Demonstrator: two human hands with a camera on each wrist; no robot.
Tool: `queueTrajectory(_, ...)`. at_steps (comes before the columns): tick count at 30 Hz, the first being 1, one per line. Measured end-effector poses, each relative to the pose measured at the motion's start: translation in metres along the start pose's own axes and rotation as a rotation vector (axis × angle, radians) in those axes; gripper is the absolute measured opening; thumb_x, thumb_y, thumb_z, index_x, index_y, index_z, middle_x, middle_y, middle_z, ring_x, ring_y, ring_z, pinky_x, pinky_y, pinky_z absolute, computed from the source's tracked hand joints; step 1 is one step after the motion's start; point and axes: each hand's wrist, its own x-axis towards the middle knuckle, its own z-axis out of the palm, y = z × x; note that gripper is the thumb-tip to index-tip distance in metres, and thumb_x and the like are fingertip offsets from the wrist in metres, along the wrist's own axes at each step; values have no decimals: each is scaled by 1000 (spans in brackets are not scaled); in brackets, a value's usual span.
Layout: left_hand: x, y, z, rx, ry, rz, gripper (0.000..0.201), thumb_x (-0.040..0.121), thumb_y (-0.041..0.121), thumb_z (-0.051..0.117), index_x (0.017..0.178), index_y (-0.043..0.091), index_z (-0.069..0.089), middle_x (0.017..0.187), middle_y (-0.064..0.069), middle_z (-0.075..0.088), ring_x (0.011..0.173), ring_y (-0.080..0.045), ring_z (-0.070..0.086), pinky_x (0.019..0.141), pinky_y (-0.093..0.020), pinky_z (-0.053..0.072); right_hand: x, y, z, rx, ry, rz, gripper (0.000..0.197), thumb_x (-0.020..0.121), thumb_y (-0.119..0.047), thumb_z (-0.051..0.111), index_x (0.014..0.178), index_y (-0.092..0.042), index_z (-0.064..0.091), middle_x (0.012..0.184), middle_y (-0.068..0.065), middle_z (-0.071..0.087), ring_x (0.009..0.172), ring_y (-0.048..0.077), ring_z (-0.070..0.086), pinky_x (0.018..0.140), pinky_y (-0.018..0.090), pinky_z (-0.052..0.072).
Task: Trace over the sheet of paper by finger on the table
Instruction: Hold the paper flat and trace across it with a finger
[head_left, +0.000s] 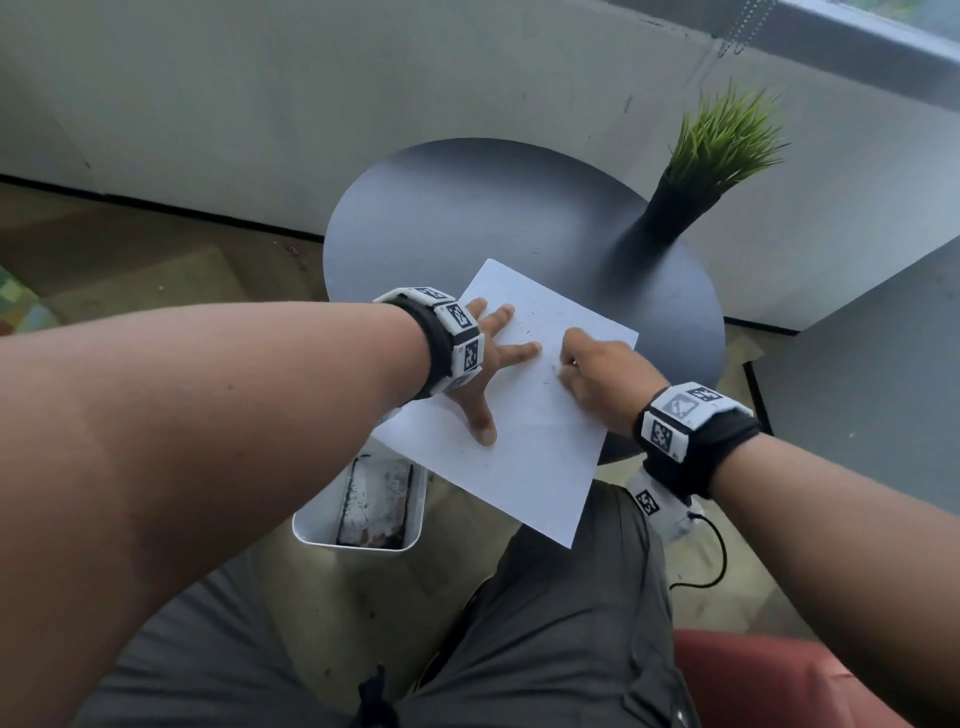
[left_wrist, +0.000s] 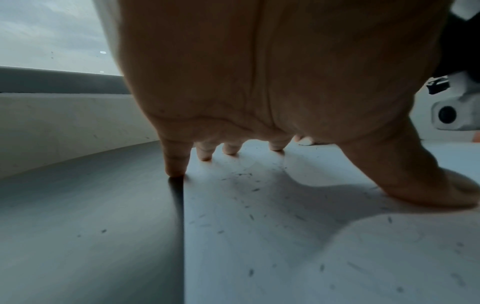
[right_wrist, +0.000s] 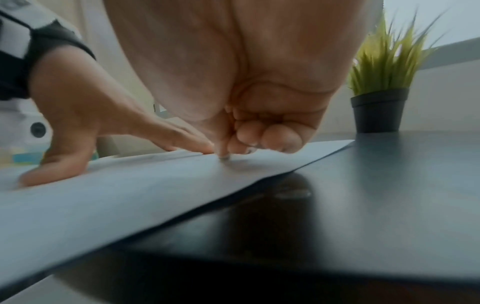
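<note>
A white sheet of paper (head_left: 524, 467) with faint specks lies on the round dark table (head_left: 467, 208), its near corner overhanging the table's edge. My left hand (head_left: 493, 379) presses flat on the sheet's left part with fingers spread; the left wrist view shows its fingertips (left_wrist: 176, 170) at the paper's (left_wrist: 285, 246) edge. My right hand (head_left: 592, 364) is over the sheet's middle. Its index fingertip (right_wrist: 223, 155) touches the paper (right_wrist: 130, 195), the other fingers curled into the palm. It holds nothing.
A green plant (head_left: 722, 140) in a black pot (head_left: 670, 213) stands at the table's back right. A white bin (head_left: 311, 519) sits on the floor under the near left edge. A wall lies behind and a red seat (head_left: 779, 675) is at lower right.
</note>
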Motion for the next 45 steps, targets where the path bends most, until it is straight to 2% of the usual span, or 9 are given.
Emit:
queueTrajectory(6, 1, 0, -1, 17, 1, 9, 137, 55, 83, 75, 153, 52, -15, 165, -6, -27, 152, -41, -17, 117, -70, 12, -33, -35, 12, -52, -176, -389, 11, 98, -29, 42, 95, -18, 41, 94, 9, 60, 83, 31, 53, 70, 37, 44)
queueTrajectory(12, 1, 0, -1, 1, -4, 0, 136, 56, 82, 76, 152, 53, -16, 166, -6, -26, 152, -40, -17, 117, -70, 13, -1, -7, 0, -50, -6, -61, 13, 97, -27, 43, 98, -15, 39, 94, 11, 60, 82, 34, 54, 67, 37, 45)
queueTrajectory(17, 1, -1, -1, 31, 2, 6, 136, 56, 83, 74, 153, 51, -16, 165, -7, -27, 152, -41, -16, 117, -70, 13, -35, -41, 13, -51, -178, -380, 10, 98, -28, 41, 98, -18, 41, 96, 9, 61, 84, 32, 54, 72, 40, 46)
queueTrajectory(23, 2, -1, 1, 2, 10, 3, 136, 56, 84, 74, 153, 52, -16, 165, -6, -27, 152, -40, -18, 117, -70, 12, -5, -8, 0, -63, -12, -96, 15, 98, -30, 42, 101, -16, 41, 101, 11, 61, 84, 30, 51, 68, 32, 37)
queueTrajectory(29, 4, -1, 3, 32, 10, 2, 139, 52, 86, 74, 151, 53, -19, 165, -6, -29, 152, -40, -18, 117, -70, 13, -48, -46, 19, -29, -181, -392, 8, 97, -27, 43, 95, -21, 39, 88, 3, 58, 79, 28, 52, 68, 39, 45)
queueTrajectory(34, 3, -1, 3, 8, 12, 4, 138, 54, 84, 75, 152, 53, -17, 165, -5, -27, 152, -40, -18, 117, -71, 11, -19, -16, 4, -16, -55, -88, 14, 98, -30, 42, 99, -17, 38, 90, 6, 56, 81, 31, 53, 69, 36, 44)
queueTrajectory(37, 3, -1, 3, 12, -1, -2, 139, 54, 83, 75, 153, 51, -18, 165, -6, -29, 152, -40, -19, 118, -70, 10, -34, -32, 13, -54, -81, -178, 14, 98, -29, 38, 93, -20, 29, 88, 3, 53, 78, 29, 50, 69, 38, 45)
queueTrajectory(41, 2, 0, 2, 19, -7, -2, 140, 54, 86, 73, 152, 51, -20, 164, -5, -30, 152, -40, -19, 117, -70, 11, -52, -42, 17, -51, -179, -303, 16, 100, -34, 38, 99, -17, 39, 93, 9, 61, 82, 32, 55, 73, 43, 49)
queueTrajectory(45, 0, 0, 3, -16, 6, 8, 137, 54, 83, 76, 153, 52, -15, 166, -4, -26, 152, -38, -19, 117, -70, 12, -23, -5, 5, 43, -79, 9, 18, 96, -36, 45, 104, -20, 43, 103, 11, 61, 90, 35, 58, 81, 43, 51)
